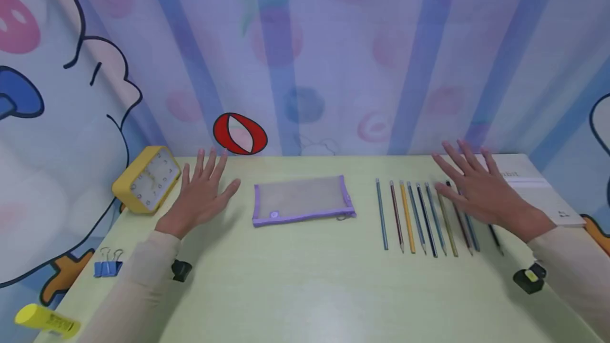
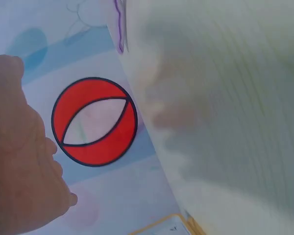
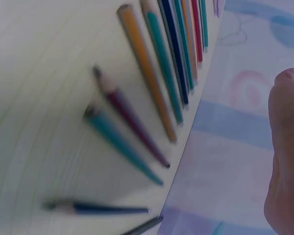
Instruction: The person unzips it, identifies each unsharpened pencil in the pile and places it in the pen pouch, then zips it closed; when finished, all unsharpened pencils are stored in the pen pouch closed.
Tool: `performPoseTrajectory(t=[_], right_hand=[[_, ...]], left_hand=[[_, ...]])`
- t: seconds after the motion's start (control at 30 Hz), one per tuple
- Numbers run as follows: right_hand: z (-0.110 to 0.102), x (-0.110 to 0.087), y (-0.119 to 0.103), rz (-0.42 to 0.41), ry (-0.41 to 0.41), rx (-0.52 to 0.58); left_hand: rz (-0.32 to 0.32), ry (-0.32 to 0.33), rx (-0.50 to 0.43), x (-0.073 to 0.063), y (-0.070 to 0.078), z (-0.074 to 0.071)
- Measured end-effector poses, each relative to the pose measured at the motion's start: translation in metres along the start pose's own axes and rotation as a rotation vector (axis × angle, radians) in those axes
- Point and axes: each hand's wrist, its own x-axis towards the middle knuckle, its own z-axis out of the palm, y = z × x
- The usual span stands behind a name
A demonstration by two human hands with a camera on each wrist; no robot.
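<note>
My left hand point(image 1: 199, 195) hovers over the table with fingers spread, between a yellow alarm clock point(image 1: 146, 180) and a mesh zip pouch point(image 1: 300, 198) with purple edges. Its shadow falls on the tabletop beneath. My right hand point(image 1: 481, 189), fingers also spread, is held above the right end of a row of several pencils point(image 1: 405, 216) and hides part of some of them. In the right wrist view the pencils, among them an orange pencil point(image 3: 149, 78) and a dark red pencil point(image 3: 134, 125), lie side by side. Neither hand holds anything.
A white notebook point(image 1: 538, 184) lies at the back right corner. Down the left side are blue binder clips point(image 1: 108, 268) and a yellow glue stick point(image 1: 47, 320). Behind the table point(image 1: 305, 285) hangs a printed curtain point(image 1: 333, 57).
</note>
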Motion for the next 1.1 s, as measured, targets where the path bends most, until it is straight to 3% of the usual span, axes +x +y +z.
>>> performPoseTrajectory(t=[0.2,0.4,0.6,0.8,0.97,1.1], right_hand=[[0.002,0.017,-0.027,-0.072,0.009,0.044],[0.006,0.030,-0.054,-0.134,0.003,0.100],[0.017,0.038,-0.080,-0.200,-0.022,0.122],[0.026,0.042,-0.100,-0.259,-0.066,0.126],[0.037,0.043,-0.109,-0.319,-0.064,0.102],[0.039,0.046,-0.113,-0.341,-0.061,0.168]], left_hand=[[0.070,-0.011,-0.020,0.003,0.021,0.003],[0.176,-0.017,-0.014,-0.002,0.051,0.005],[0.300,-0.049,-0.011,-0.013,0.083,0.019],[0.384,-0.114,-0.028,-0.020,0.108,0.034],[0.422,-0.133,-0.044,-0.017,0.120,0.035],[0.454,-0.136,-0.068,-0.008,0.130,0.033]])
